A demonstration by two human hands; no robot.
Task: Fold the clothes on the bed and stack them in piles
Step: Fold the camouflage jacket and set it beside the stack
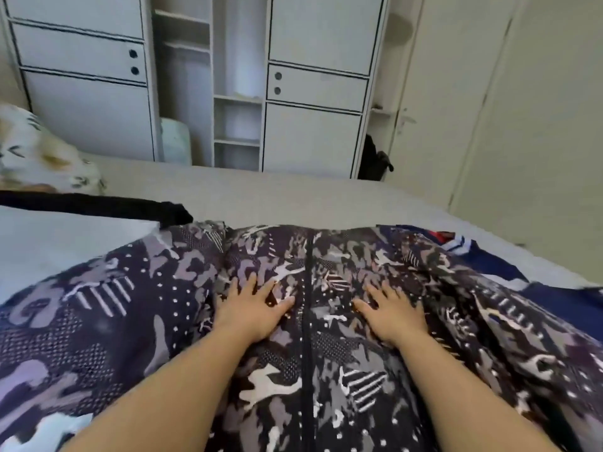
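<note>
— Two hands are all we see of the person, and both lie flat on the camouflage-print jacket (pixel 326 337): the left hand (pixel 253 309) just left of the black zipper (pixel 307 321), the right hand (pixel 393 313) just right of it.

— Are we gripping anything?

— No. Fingers are spread and straight on both, palms pressing the fabric, nothing pinched or curled round.

— Where does the jacket sit?

— Spread across the near part of the bed (pixel 293 197), zipper running away from us. Its lower edge and both sides run out of view, so we cannot tell its full shape or where the sleeves end.

— What else is hard to read?

— One navy garment (pixel 496 265) with a red and white patch pokes out from under the jacket's right side; most of it is covered. One black garment (pixel 98 205) stretches in from the left edge, cut off there. A floral pillow or quilt (pixel 39 151) at far left is blurred.

— And storage?

— One white wardrobe (pixel 208 76) beyond the bed, with open middle shelves; we make out pale blurred shapes there, not what they are. A dark item (pixel 373 158) hangs beside a cream door (pixel 456 93).
</note>
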